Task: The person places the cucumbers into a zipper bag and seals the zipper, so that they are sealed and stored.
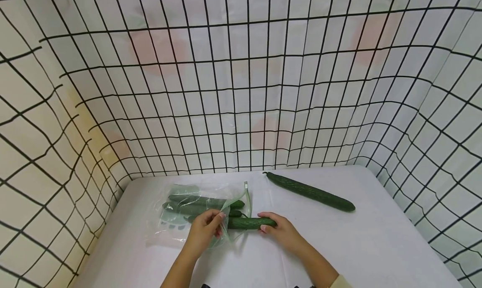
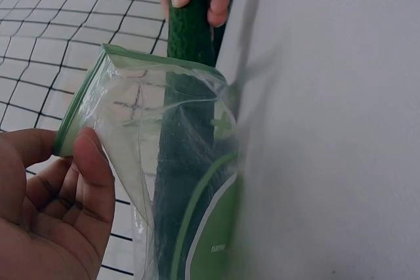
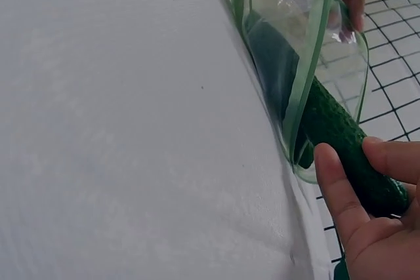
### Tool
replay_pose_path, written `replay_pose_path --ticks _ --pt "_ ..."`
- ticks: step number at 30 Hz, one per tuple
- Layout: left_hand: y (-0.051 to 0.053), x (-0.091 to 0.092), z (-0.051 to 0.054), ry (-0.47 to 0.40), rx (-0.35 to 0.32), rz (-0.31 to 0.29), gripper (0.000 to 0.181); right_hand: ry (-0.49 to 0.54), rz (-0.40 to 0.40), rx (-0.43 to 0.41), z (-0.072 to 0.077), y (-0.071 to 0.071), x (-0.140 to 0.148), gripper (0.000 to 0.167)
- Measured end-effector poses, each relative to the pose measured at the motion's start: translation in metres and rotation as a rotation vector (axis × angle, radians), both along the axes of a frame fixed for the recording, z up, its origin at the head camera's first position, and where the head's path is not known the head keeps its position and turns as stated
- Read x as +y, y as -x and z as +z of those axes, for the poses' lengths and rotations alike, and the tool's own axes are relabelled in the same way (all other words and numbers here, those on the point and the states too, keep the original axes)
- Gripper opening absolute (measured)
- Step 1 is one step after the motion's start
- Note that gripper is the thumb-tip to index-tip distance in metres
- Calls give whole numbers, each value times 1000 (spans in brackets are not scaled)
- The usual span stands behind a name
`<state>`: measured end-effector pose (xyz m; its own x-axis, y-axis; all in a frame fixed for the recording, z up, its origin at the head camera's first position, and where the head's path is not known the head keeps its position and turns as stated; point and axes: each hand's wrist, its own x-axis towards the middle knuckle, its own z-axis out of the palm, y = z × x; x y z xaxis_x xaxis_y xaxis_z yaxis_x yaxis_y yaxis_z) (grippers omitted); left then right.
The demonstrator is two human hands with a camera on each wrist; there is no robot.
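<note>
While my left hand [image 1: 205, 227] pinches the green rim [image 2: 75, 106] of the clear bag [image 1: 184, 190], my right hand [image 1: 280, 229] grips the bag's partner item.

Item: 1 cucumber [image 1: 244, 223], lying partly inside the bag, outer end protruding from its mouth, my right thumb and fingers about that end. Handling, by my judgement: stiff, moderately heavy, bumpy skin giving fair grip, easily bruised; best held at the bare end.

Item: the bag itself; thin, limp, slippery, likely to crumple; best held by its firmer rim.

Inside the bag, beyond the gripped piece: 2 more cucumbers [image 1: 178, 201].

Right of the bag, farther back: 1 loose cucumber [image 1: 310, 192], lying aslant.

Under the bag: white table [image 1: 331, 254].

Behind the bag: gridded wall [image 1: 256, 91].
</note>
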<state>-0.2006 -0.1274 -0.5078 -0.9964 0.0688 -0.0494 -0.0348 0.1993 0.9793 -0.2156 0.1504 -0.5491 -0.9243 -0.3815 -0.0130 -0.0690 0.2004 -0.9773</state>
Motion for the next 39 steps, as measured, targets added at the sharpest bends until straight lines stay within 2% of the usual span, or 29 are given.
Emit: replay_pose_path --ticks 4,16,31,35,39 --pt "0 -1 0 12 2 0 30 -3 18 -30 1 0 -1 52" --pt "1 -1 0 23 9 -2 29 34 10 -75 6 -1 0 47" --pt "1 -2 0 5 13 -2 29 156 74 -139 6 2 -17 55" --pt "1 -2 1 6 14 2 29 227 47 -187 5 0 -20 47" --pt "0 -2 1 3 12 3 29 201 12 -181 2 -1 -19 38"
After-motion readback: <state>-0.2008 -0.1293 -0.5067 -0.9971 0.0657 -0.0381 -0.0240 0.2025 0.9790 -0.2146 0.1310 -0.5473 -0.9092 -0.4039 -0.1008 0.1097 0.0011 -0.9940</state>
